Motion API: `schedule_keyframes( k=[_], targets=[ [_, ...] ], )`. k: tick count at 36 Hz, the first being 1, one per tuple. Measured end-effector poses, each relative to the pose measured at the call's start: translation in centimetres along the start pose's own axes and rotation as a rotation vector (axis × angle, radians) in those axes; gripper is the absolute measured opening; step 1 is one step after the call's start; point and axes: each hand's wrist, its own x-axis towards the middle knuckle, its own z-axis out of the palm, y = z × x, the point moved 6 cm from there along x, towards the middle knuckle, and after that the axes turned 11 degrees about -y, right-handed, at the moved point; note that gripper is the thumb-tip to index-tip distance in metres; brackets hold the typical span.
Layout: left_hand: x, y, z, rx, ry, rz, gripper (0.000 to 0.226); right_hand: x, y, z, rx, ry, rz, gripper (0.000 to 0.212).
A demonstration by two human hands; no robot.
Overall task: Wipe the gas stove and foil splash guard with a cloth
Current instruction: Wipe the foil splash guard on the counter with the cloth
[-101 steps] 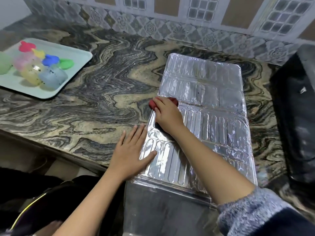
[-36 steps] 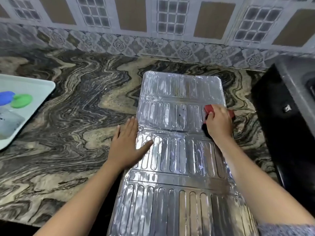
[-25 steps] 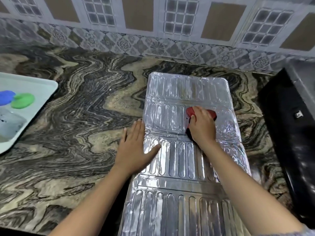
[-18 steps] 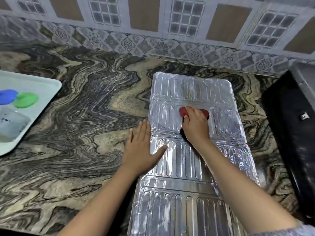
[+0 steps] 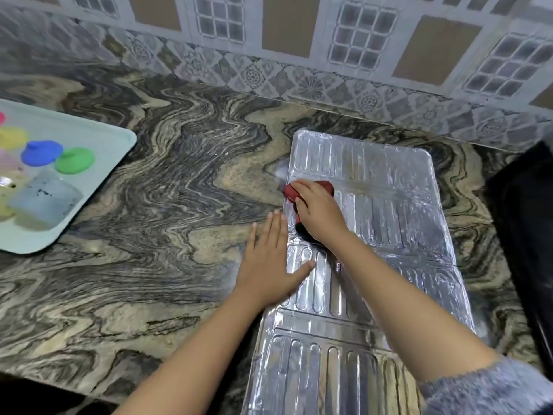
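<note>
Fingers (image 5: 300,190) of right hand (image 5: 320,214) curl on red cloth (image 5: 326,185), which swept from 3 o'clock to 9 o'clock across foil splash guard (image 5: 389,211). Left hand (image 5: 269,265) lies flat, bracing it. That panel is likely done.

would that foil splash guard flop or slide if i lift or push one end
Probably floppy: the foil splash guard is thin sheet creased into panels. Likely light and slide-prone, since the left hand rests flat across its edge.
</note>
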Motion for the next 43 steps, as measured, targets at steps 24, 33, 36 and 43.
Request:
schedule_keyframes(
  k=[24, 33, 36, 43],
  targets=[
    [0.0, 0.1, 0.3, 0.045, -0.024, -0.063, 0.097, -2.5, 9.8, -5.6, 0.07, 0.188, 0.254, 0.039],
    [0.1, 0.0, 0.2, 0.041, -0.052, -0.065, 0.102, -7.1, 16.5, -9.1, 0.025, 0.254, 0.383, 0.038],
    [0.6, 0.4, -1.2, 0.064, -0.114, -0.106, 0.115, -7.7, 17.6, -9.7, 0.005, 0.268, 0.394, 0.037],
    [4.4, -0.2, -3.0, 0.007, 0.01, -0.181, 0.103, -7.8, 17.9, -9.9, 0.01, 0.264, 0.409, 0.037]
  ],
)
